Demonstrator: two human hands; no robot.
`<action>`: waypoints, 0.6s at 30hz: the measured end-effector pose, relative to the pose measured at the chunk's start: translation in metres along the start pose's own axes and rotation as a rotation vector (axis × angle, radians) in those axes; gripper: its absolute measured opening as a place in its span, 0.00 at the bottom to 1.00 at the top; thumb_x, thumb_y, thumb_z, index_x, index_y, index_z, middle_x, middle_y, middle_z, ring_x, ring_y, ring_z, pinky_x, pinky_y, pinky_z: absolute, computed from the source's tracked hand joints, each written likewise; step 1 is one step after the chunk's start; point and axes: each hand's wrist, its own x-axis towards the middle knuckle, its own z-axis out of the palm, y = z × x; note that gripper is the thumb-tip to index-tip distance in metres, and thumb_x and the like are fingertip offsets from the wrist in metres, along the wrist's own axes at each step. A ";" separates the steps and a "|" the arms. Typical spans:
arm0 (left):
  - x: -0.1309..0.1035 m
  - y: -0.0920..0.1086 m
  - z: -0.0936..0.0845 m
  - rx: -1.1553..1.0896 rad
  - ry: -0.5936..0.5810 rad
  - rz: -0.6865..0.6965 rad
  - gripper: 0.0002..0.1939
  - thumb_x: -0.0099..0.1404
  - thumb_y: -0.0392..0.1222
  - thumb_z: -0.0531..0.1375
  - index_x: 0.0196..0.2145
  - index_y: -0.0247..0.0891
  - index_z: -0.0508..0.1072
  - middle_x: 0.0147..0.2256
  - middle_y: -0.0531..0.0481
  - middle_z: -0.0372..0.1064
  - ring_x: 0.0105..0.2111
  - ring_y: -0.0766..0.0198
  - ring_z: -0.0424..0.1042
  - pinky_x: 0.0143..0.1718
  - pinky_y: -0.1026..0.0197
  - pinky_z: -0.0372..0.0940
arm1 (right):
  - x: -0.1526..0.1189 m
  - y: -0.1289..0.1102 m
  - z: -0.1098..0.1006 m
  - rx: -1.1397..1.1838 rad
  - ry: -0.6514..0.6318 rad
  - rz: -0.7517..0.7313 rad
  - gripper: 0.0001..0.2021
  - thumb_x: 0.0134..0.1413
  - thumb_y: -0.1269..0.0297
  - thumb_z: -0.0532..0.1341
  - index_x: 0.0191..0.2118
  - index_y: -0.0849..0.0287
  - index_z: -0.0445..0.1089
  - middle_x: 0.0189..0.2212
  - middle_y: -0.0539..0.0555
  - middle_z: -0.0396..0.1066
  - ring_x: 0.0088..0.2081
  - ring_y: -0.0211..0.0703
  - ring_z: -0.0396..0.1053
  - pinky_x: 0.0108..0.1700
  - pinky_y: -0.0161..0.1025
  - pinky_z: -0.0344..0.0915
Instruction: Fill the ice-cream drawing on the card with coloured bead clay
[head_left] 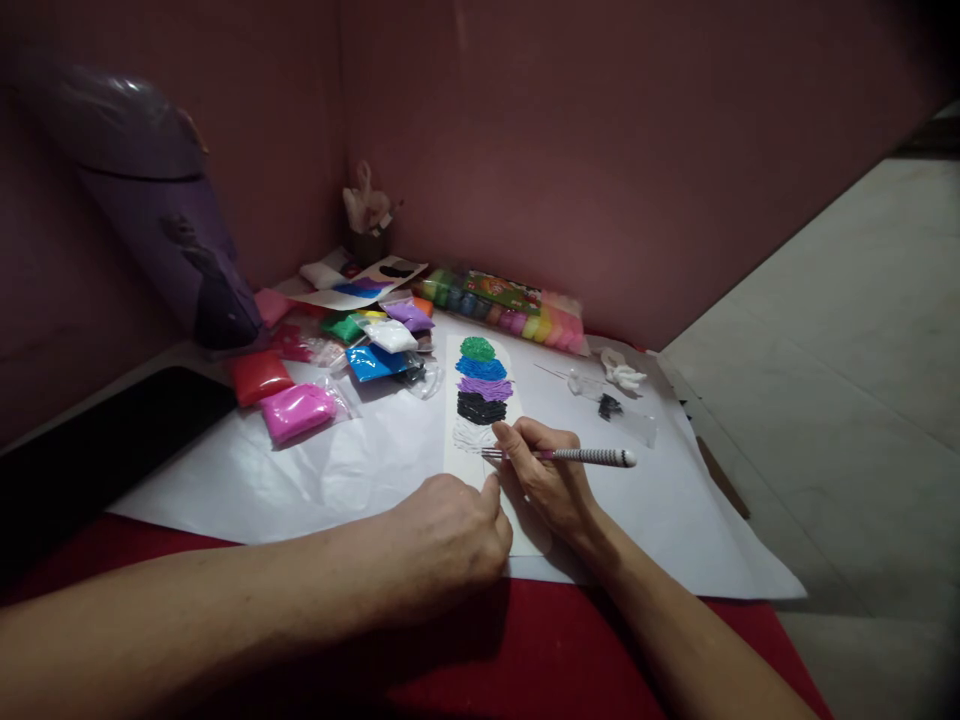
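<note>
A fork with a striped handle and a round white end is in my right hand, closed around it. Its thin tines touch the lower edge of a white clay patch on a pale card. Above that patch, black, purple, blue and green textured clay patches are stacked up the card. Low on the card rests my left hand, curled, with one finger pointing toward the tines; the underside of its fingers is hidden.
Colourful clay packets lie to the left, beside a dark flat object. A long clay pack is by the wall. On the right are white clay lumps and a plastic wrapper. A purple container stands left.
</note>
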 end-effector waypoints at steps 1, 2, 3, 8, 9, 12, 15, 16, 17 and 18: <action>0.000 0.000 0.000 -0.003 0.002 0.001 0.11 0.58 0.29 0.54 0.38 0.27 0.73 0.39 0.31 0.74 0.23 0.61 0.70 0.15 0.62 0.53 | 0.000 0.000 -0.001 -0.012 -0.002 0.000 0.23 0.61 0.52 0.57 0.18 0.57 0.56 0.15 0.45 0.53 0.21 0.34 0.50 0.25 0.36 0.49; 0.000 0.000 0.001 -0.008 0.003 0.000 0.11 0.59 0.29 0.54 0.38 0.27 0.72 0.38 0.31 0.74 0.22 0.61 0.70 0.15 0.62 0.53 | 0.001 0.000 -0.001 -0.023 0.001 0.003 0.23 0.61 0.52 0.57 0.18 0.58 0.57 0.16 0.45 0.54 0.21 0.34 0.51 0.25 0.36 0.50; 0.000 0.000 0.001 -0.013 0.004 -0.001 0.10 0.59 0.29 0.54 0.38 0.27 0.72 0.38 0.31 0.74 0.22 0.62 0.70 0.15 0.62 0.53 | 0.001 0.000 -0.002 -0.029 0.009 0.011 0.23 0.61 0.52 0.57 0.18 0.58 0.58 0.16 0.46 0.55 0.21 0.34 0.52 0.25 0.37 0.50; 0.001 0.000 0.000 -0.019 -0.001 -0.003 0.10 0.58 0.29 0.54 0.38 0.27 0.72 0.40 0.31 0.73 0.22 0.61 0.70 0.15 0.61 0.52 | 0.002 -0.002 -0.005 0.028 0.030 0.043 0.22 0.61 0.52 0.56 0.20 0.59 0.63 0.16 0.46 0.57 0.21 0.35 0.53 0.25 0.36 0.51; 0.001 0.000 -0.001 -0.015 -0.012 -0.001 0.11 0.58 0.29 0.54 0.38 0.27 0.72 0.39 0.31 0.74 0.22 0.61 0.70 0.15 0.60 0.52 | 0.002 -0.002 -0.004 0.033 0.022 0.041 0.22 0.61 0.52 0.56 0.20 0.59 0.63 0.16 0.46 0.56 0.21 0.35 0.53 0.25 0.36 0.51; 0.001 0.000 -0.003 -0.009 -0.044 -0.002 0.12 0.58 0.29 0.53 0.38 0.27 0.72 0.39 0.31 0.74 0.21 0.60 0.70 0.14 0.59 0.53 | 0.001 -0.001 -0.002 0.034 0.001 0.031 0.22 0.61 0.52 0.57 0.19 0.58 0.61 0.16 0.46 0.56 0.21 0.35 0.53 0.25 0.36 0.51; 0.001 0.000 -0.003 -0.008 -0.034 -0.004 0.12 0.59 0.29 0.52 0.39 0.27 0.72 0.39 0.31 0.74 0.22 0.60 0.70 0.15 0.60 0.54 | 0.000 0.000 0.000 0.027 0.001 0.026 0.23 0.61 0.51 0.57 0.19 0.58 0.58 0.16 0.45 0.55 0.22 0.34 0.52 0.25 0.36 0.51; 0.001 0.000 -0.002 -0.010 -0.029 0.001 0.12 0.59 0.29 0.53 0.39 0.27 0.72 0.39 0.30 0.74 0.23 0.60 0.70 0.15 0.61 0.54 | 0.000 0.001 0.000 0.021 0.005 0.024 0.23 0.61 0.51 0.57 0.19 0.58 0.57 0.16 0.45 0.54 0.21 0.34 0.51 0.25 0.36 0.51; 0.001 0.000 -0.002 -0.012 -0.026 0.006 0.11 0.59 0.29 0.53 0.38 0.27 0.72 0.39 0.30 0.74 0.23 0.60 0.71 0.15 0.61 0.55 | 0.000 0.001 0.000 0.014 0.007 0.020 0.23 0.61 0.51 0.57 0.19 0.58 0.57 0.16 0.45 0.53 0.21 0.34 0.51 0.25 0.36 0.51; 0.001 -0.001 -0.002 -0.015 -0.025 0.012 0.11 0.58 0.29 0.53 0.38 0.27 0.72 0.39 0.30 0.73 0.24 0.60 0.71 0.15 0.62 0.55 | 0.001 0.001 0.000 0.007 0.007 0.016 0.23 0.61 0.51 0.57 0.19 0.58 0.57 0.16 0.45 0.53 0.21 0.34 0.51 0.25 0.36 0.51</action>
